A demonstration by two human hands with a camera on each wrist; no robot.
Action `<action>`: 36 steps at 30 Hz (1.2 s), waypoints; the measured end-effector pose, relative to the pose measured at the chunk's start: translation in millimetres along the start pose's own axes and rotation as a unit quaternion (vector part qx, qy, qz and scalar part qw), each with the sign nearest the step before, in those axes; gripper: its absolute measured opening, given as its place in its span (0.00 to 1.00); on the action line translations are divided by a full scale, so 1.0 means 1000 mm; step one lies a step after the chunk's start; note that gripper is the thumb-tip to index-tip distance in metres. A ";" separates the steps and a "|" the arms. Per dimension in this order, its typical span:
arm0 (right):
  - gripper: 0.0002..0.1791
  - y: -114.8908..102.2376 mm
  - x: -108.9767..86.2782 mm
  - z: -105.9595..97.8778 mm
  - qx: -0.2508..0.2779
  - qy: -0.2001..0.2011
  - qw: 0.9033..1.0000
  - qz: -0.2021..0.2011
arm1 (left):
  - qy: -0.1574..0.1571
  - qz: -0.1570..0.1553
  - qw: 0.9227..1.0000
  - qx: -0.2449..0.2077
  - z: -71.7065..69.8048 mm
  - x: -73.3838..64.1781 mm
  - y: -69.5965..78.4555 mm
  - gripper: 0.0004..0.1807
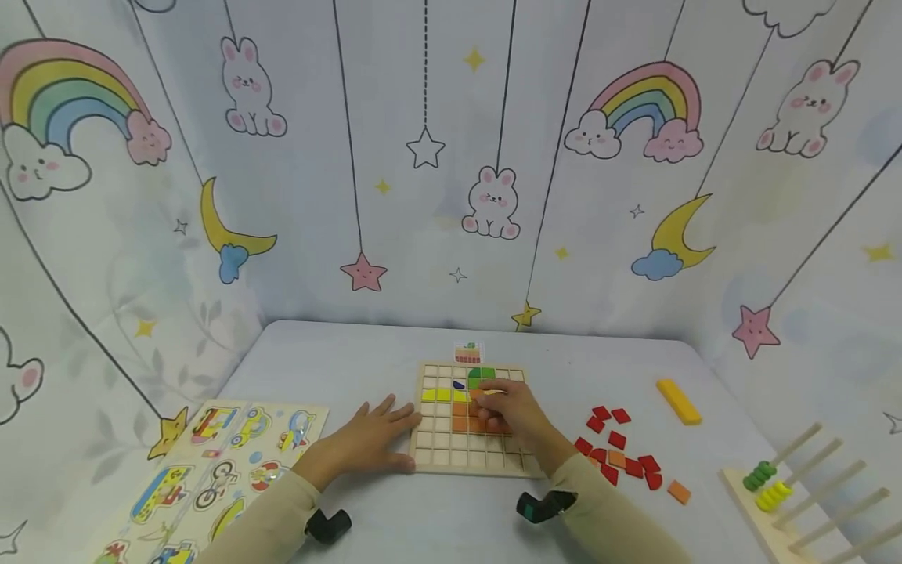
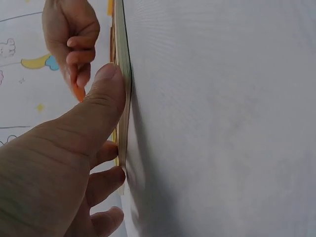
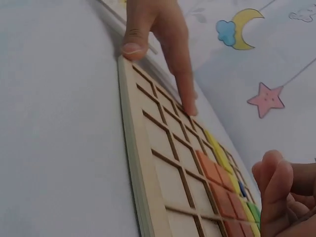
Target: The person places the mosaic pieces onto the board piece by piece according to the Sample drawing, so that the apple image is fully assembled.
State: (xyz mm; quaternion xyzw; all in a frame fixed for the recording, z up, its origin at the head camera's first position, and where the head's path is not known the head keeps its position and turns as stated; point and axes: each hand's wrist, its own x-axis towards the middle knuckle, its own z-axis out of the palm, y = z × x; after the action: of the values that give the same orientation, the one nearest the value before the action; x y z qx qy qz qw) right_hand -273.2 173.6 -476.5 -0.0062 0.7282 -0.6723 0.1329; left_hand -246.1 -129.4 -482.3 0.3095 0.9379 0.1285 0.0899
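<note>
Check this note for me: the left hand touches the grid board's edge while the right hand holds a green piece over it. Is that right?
One detail is off: the right hand holds an orange piece, not a green one, as the left wrist view shows. The left hand does touch the edge of the grid board.
</note>
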 end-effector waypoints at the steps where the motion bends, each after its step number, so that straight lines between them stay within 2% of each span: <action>1: 0.25 0.000 0.005 0.008 -0.020 -0.008 1.000 0.001 | -0.002 0.001 1.000 0.001 0.000 0.000 0.000 0.47; 4: 0.23 0.001 0.015 0.028 -0.086 -0.020 0.996 -0.004 | -0.009 0.002 1.000 0.001 0.000 0.002 0.001 0.47; 6: 0.21 0.002 0.018 0.038 -0.146 -0.015 0.989 -0.023 | -0.014 0.002 1.000 0.007 -0.001 0.004 0.002 0.48; 10: 0.16 0.004 0.024 0.051 -0.248 0.010 0.967 -0.055 | -0.025 -0.001 0.999 0.021 -0.002 0.006 0.004 0.48; 16: 0.13 0.003 0.027 0.064 -0.360 0.029 0.929 -0.084 | -0.028 -0.002 0.999 0.026 -0.005 0.005 0.006 0.48; 18: 0.13 0.002 0.026 0.065 -0.378 0.031 0.920 -0.095 | -0.029 -0.003 0.999 0.022 -0.006 0.005 0.007 0.48; 19: 0.13 0.002 0.025 0.065 -0.378 0.031 0.920 -0.099 | -0.029 -0.003 0.999 0.020 -0.006 0.004 0.008 0.48; 21: 0.13 0.001 0.020 0.061 -0.355 0.028 0.929 -0.101 | -0.031 -0.005 0.999 0.015 -0.006 0.004 0.008 0.48; 23: 0.14 -0.002 0.010 0.051 -0.298 0.017 0.950 -0.095 | -0.033 -0.006 0.999 0.014 -0.006 0.004 0.009 0.47; 26: 0.18 -0.008 -0.013 0.023 -0.157 0.008 0.986 -0.055 | -0.035 -0.009 0.999 0.017 -0.005 0.005 0.009 0.47; 28: 0.20 -0.011 -0.031 -0.003 -0.041 0.013 0.999 -0.021 | -0.036 -0.011 0.999 0.019 -0.005 0.005 0.009 0.48; 30: 0.18 -0.012 -0.049 -0.033 0.071 0.031 0.997 -0.003 | -0.038 -0.014 0.999 0.019 -0.006 0.004 0.009 0.48; 32: 0.14 -0.011 -0.069 -0.067 0.156 0.035 0.987 -0.007 | -0.038 -0.013 0.999 0.017 -0.006 0.004 0.008 0.48; 34: 0.12 -0.006 -0.089 -0.100 0.218 0.038 0.975 -0.013 | -0.037 -0.013 0.999 0.011 -0.006 0.004 0.008 0.48; 36: 0.13 0.001 -0.109 -0.133 0.244 0.049 0.969 -0.007 | -0.037 -0.013 0.999 0.004 -0.005 0.005 0.009 0.48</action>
State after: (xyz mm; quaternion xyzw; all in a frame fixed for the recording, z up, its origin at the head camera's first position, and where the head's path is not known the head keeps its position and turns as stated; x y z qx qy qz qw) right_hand -194.2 323.9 -449.1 0.0540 0.5476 -0.8301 0.0902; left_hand -245.8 -120.5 -475.3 0.3022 0.9383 0.1123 0.1253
